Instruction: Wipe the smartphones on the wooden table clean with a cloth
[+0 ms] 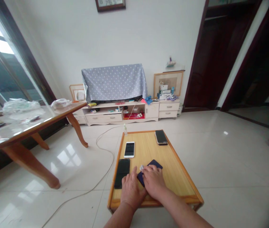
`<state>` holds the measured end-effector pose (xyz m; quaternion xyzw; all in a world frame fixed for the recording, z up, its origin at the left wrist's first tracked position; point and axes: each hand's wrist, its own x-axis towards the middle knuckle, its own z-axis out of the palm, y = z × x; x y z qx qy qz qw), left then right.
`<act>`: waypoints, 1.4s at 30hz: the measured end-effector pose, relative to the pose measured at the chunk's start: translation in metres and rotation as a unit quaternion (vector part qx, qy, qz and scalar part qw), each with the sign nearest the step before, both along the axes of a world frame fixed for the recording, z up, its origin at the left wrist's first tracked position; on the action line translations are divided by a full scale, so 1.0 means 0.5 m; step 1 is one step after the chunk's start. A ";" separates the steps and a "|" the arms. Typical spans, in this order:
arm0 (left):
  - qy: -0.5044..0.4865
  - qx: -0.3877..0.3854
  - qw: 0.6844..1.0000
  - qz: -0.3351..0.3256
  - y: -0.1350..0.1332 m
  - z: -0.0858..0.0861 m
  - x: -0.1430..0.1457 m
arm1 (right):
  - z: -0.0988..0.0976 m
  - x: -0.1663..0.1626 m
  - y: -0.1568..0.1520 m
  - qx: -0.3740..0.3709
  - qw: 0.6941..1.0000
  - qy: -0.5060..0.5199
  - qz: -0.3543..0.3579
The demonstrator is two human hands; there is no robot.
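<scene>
A dark blue phone [156, 163] lies at a slant on the small wooden table [172, 177], partly covered by my hands. My left hand [132, 190] is at its near left side, fingers curled against the edge. Over its middle, my right hand [152, 180] presses down with a crumpled white tissue [141, 167] under its fingertips. Left of my hands lies a large black phone [123, 173], and beyond it a white phone [129, 149] with a dark screen. Two stacked phones [161, 137] rest at the far right corner.
A small clear bottle [125, 129] stands at the table's far left corner. A white cable [112, 158] runs across the tiled floor. To the left is a larger wooden table [41, 123] with plastic bags on top. A low white cabinet [106, 118] stands against the wall.
</scene>
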<state>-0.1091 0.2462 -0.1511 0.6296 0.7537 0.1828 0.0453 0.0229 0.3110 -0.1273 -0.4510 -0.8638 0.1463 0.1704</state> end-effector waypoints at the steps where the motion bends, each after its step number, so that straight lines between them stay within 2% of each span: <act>1: 0.000 -0.003 1.000 0.002 0.001 -0.002 0.000 | -0.004 -0.002 -0.004 0.002 1.000 0.005 0.017; 4: 0.002 0.000 1.000 0.005 0.003 -0.006 0.001 | -0.014 0.003 0.007 0.006 1.000 0.006 0.011; 8: 0.010 0.012 1.000 0.000 0.004 -0.010 0.002 | -0.020 0.044 0.070 -0.005 0.993 -0.037 -0.109; 10: 0.017 0.008 1.000 -0.002 0.005 -0.010 0.002 | -0.021 0.059 0.087 -0.013 0.989 -0.054 -0.139; 12: 0.023 0.006 1.000 -0.006 0.005 -0.009 0.002 | -0.021 0.059 0.076 -0.018 0.991 -0.052 -0.121; 16: 0.025 0.006 1.000 -0.009 0.006 -0.007 0.003 | -0.023 0.035 0.010 -0.013 1.000 -0.006 0.011; 18: 0.022 0.004 1.000 -0.010 0.006 -0.006 0.004 | -0.021 0.032 -0.004 -0.011 0.999 0.008 0.046; 20: 0.016 0.005 1.000 -0.012 0.005 -0.004 0.006 | -0.015 0.042 0.007 -0.012 1.000 0.001 0.015; 23: 0.008 0.008 1.000 -0.008 0.004 -0.002 0.008 | -0.002 0.060 0.041 -0.019 0.997 -0.028 -0.075; 25: 0.007 0.008 1.000 -0.004 0.004 -0.001 0.008 | 0.002 0.060 0.045 -0.023 0.995 -0.040 -0.089; 27: 0.006 0.004 1.000 -0.003 0.004 0.000 0.008 | 0.002 0.046 0.022 -0.024 0.998 -0.037 -0.054; 31: 0.007 -0.015 1.000 0.000 0.003 0.001 0.008 | -0.002 0.017 -0.038 -0.012 0.998 -0.003 0.069; 32: 0.008 -0.015 1.000 0.001 0.003 0.002 0.008 | -0.001 0.018 -0.039 -0.010 0.997 -0.003 0.077; 33: 0.008 -0.011 1.000 0.002 0.002 0.003 0.009 | 0.001 0.024 -0.033 -0.011 0.998 -0.010 0.063; 36: 0.013 0.004 1.000 -0.002 0.000 0.008 0.012 | 0.010 0.063 0.021 -0.024 0.997 -0.052 -0.053; 38: 0.019 0.008 1.000 -0.008 -0.001 0.009 0.012 | 0.016 0.091 0.056 -0.023 0.993 -0.063 -0.098; 40: 0.022 0.006 1.000 -0.012 0.000 0.008 0.011 | 0.017 0.105 0.064 -0.020 0.991 -0.068 -0.112; 42: 0.024 0.006 1.000 -0.011 0.001 0.006 0.010 | 0.013 0.102 0.041 -0.017 0.994 -0.067 -0.089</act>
